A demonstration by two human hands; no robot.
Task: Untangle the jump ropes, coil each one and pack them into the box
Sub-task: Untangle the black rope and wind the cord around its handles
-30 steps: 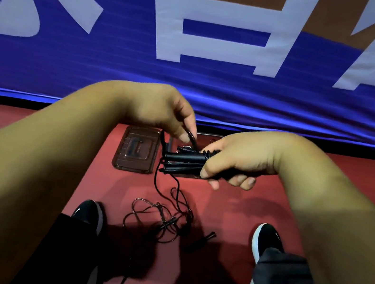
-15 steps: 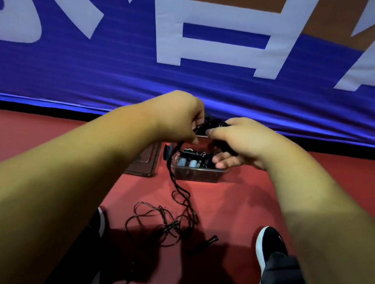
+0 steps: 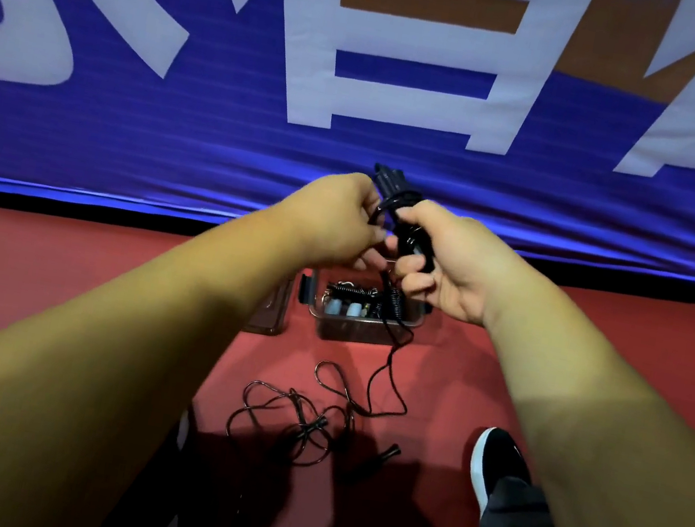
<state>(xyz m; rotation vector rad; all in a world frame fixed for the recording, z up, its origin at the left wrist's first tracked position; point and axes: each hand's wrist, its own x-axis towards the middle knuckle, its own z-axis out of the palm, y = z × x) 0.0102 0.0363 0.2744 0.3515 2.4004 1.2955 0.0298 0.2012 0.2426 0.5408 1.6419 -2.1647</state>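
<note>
Head view, the only one. Both hands raised above the box, against the blue banner (image 3: 534, 194).

Right hand (image 3: 438, 265): fist wrapped round a bundle of black jump-rope handles (image 3: 390, 182), handle ends sticking up past the knuckles. How many handles are in the bundle I cannot tell; several at least.

Left hand (image 3: 339, 220): fingers pressed together in a pinch on the black cord (image 3: 379, 215) where it loops round the bundle, just beside the right thumb. Judged to be mid-wrap.

From the fist a spring section (image 3: 394, 302) hangs down over the box, and the loose cord (image 3: 384, 386) trails on to the red floor (image 3: 58, 259).

Box (image 3: 366, 329): one, clear plastic, open, on the floor near the banner's lower edge. Inside, black coiled material and two pale cylinder ends (handles, probably); contents otherwise too dark to count. Its lid (image 3: 272, 310) lies flat just left of the box, mostly hidden by the left forearm.

Floor between the feet: one tangle of thin black cord (image 3: 289, 425), still knotted, with one handle (image 3: 389, 452) lying free at its right. One shoe (image 3: 490, 469) clearly seen, on the right.

Progress, as judged: something already packed; one rope being coiled in hand; the floor tangle still unsorted. Roughly midway, perhaps less.
</note>
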